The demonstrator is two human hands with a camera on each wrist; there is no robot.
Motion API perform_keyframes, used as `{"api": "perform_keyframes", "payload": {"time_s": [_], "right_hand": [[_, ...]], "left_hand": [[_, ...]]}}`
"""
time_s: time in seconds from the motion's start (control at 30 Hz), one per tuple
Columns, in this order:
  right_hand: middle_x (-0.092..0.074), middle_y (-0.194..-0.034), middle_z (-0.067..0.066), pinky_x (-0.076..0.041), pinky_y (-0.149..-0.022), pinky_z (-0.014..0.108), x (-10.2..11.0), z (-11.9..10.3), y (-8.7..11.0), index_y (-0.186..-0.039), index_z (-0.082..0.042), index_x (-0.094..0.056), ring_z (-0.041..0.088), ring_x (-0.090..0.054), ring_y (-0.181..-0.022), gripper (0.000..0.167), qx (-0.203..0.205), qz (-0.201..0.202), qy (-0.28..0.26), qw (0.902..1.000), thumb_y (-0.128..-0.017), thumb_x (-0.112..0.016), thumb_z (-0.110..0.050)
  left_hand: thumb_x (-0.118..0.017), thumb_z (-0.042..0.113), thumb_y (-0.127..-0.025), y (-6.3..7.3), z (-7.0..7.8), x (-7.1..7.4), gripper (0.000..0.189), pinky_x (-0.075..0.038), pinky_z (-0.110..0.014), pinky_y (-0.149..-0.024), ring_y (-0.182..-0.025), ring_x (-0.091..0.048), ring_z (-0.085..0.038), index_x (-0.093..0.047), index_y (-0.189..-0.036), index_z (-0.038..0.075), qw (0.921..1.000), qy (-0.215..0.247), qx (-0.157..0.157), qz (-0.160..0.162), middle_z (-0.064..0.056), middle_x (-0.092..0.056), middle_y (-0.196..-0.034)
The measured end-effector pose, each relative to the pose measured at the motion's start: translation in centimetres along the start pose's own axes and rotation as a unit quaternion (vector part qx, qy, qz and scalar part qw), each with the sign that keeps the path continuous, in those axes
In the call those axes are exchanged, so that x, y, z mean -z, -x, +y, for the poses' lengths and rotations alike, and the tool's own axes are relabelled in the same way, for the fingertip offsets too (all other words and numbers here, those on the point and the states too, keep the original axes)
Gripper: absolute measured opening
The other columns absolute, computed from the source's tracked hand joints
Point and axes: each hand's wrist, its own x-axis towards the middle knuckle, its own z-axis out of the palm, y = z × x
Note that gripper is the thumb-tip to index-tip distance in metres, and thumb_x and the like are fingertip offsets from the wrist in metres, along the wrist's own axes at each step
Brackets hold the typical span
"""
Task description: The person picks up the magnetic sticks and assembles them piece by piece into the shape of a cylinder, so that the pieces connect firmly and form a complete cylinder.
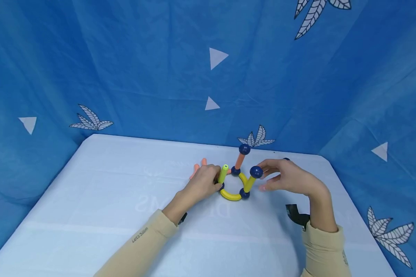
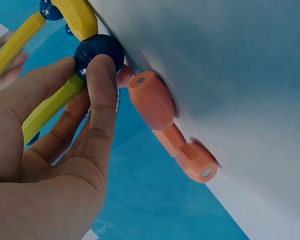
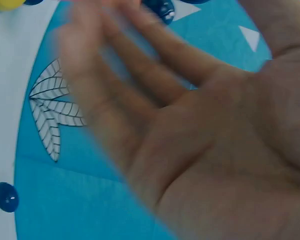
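My left hand pinches a dark blue ball between thumb and finger, at the left of a ring of magnetic rods and balls. A green rod rises from that ball. Yellow curved rods form part of the ring. From two other ring balls stand an orange rod and a yellow rod, each topped by a blue ball. Beside the yellow rod's top ball is my right hand, its fingers loosely bent with nothing visible between them; it is blurred in its wrist view.
Loose orange rods lie on the white table just beyond my left hand. Another blue ball rests near the table's edge, partly hidden behind my right hand in the head view. A blue patterned cloth hangs behind the table.
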Motion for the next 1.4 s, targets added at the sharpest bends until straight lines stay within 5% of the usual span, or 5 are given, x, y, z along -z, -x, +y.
{"api": "perform_keyframes", "payload": {"time_s": [0.17, 0.53, 0.8, 1.13, 1.4], "right_hand": [[-0.068, -0.128, 0.016, -0.061, -0.091, 0.047, -2.6, 1.7, -0.4, -0.137, 0.004, -0.056, 0.032, -0.069, -0.115, 0.075, -0.074, -0.028, 0.023, 0.9966, -0.083, -0.092, -0.033], [-0.069, -0.101, 0.012, -0.057, -0.07, 0.034, -8.1, 2.8, -1.1, -0.124, 0.002, -0.06, 0.02, -0.065, -0.082, 0.057, -0.075, 0.11, 0.005, 0.9911, -0.086, -0.089, -0.03], [-0.072, -0.104, 0.012, -0.056, -0.071, 0.033, -8.6, 3.4, -1.8, -0.123, 0.001, -0.067, 0.022, -0.063, -0.085, 0.045, -0.095, 0.155, 0.003, 0.9834, -0.09, -0.086, -0.023], [-0.073, -0.117, 0.017, -0.054, -0.073, 0.035, -7.9, 4.0, -3.4, -0.126, -0.002, -0.069, 0.03, -0.066, -0.098, 0.036, -0.079, 0.178, -0.012, 0.9808, -0.093, -0.08, -0.014], [-0.073, -0.122, 0.019, -0.054, -0.094, 0.046, -7.5, 4.6, -4.6, -0.129, -0.003, -0.069, 0.033, -0.065, -0.109, 0.034, -0.081, 0.187, -0.032, 0.9785, -0.096, -0.074, -0.012]], "left_hand": [[-0.086, 0.01, -0.089, 0.1, -0.1, -0.6, 0.019, -0.05, -0.026, -0.065, -0.073, -0.057, -0.014, -0.067, -0.091, 0.012, 0.9995, 0.025, -0.019, -0.006, -0.003, -0.065, -0.083], [-0.088, 0.004, -0.085, 0.6, 0.2, 0.1, 0.024, -0.054, -0.025, -0.07, -0.075, -0.061, -0.013, -0.066, -0.093, 0.011, 0.9954, 0.066, -0.014, -0.067, -0.003, -0.069, -0.089], [-0.079, -0.013, -0.083, 0.8, 0.6, 0.1, 0.025, -0.054, -0.024, -0.069, -0.076, -0.061, -0.014, -0.07, -0.097, 0.005, 0.9898, 0.102, -0.027, -0.096, -0.009, -0.07, -0.092], [-0.072, -0.01, -0.091, 1.3, 1.6, -0.5, 0.014, -0.05, -0.019, -0.063, -0.068, -0.059, -0.009, -0.073, -0.102, 0.0, 0.987, 0.108, -0.049, -0.109, -0.006, -0.069, -0.086], [-0.08, -0.003, -0.089, 1.6, 3.2, -2.1, 0.018, -0.052, -0.017, -0.066, -0.07, -0.06, -0.005, -0.074, -0.106, 0.0, 0.9896, 0.108, -0.029, -0.09, 0.001, -0.068, -0.083]]}}
